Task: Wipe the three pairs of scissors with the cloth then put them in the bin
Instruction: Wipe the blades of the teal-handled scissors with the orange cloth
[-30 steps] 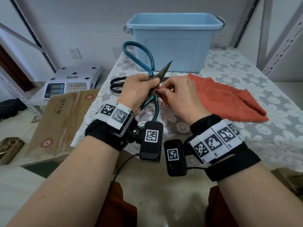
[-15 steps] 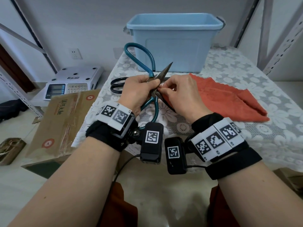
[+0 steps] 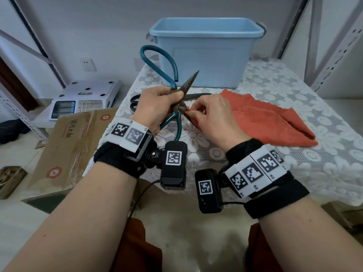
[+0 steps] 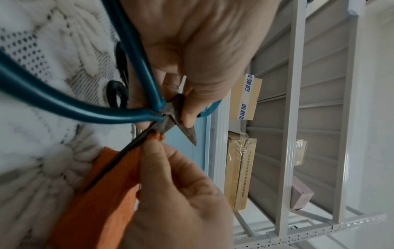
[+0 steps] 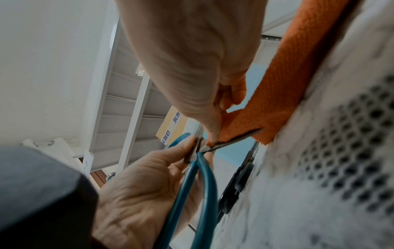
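Head view: left hand [image 3: 157, 107] grips the teal-handled scissors [image 3: 167, 75] at the pivot, fingers curled round the joint, thumb on the rusty metal. Scissors are held above the front part of the lace-covered table [image 3: 275, 85], blades splayed wide apart; one blade points up and right toward the blue bin [image 3: 206, 52], the other runs down to the right into the cloth. Right hand [image 3: 212, 118] pinches a fold of the orange cloth [image 3: 265, 120] round that lower blade, close to the pivot; thumb and forefinger pressed together on the fabric. Rest of the cloth trails off to the right, lying on the table.

Left wrist view: lower blade edge-on, dark, with cloth [image 4: 102, 193] wrapped against it under the right hand's fingertips [image 4: 153, 146]. Upper blade bare, tip free.

Right wrist view: same pinch seen from below; cloth [image 5: 287, 75] hangs from the fingers.

Black-handled scissors [image 3: 137, 100] lie flat on the table behind the left hand, in front of the bin. Third pair not seen. Bin stands at the table's far edge; its contents cannot be told.

Beside the table, to the left: weighing scale [image 3: 84, 99], cardboard box [image 3: 64, 146]
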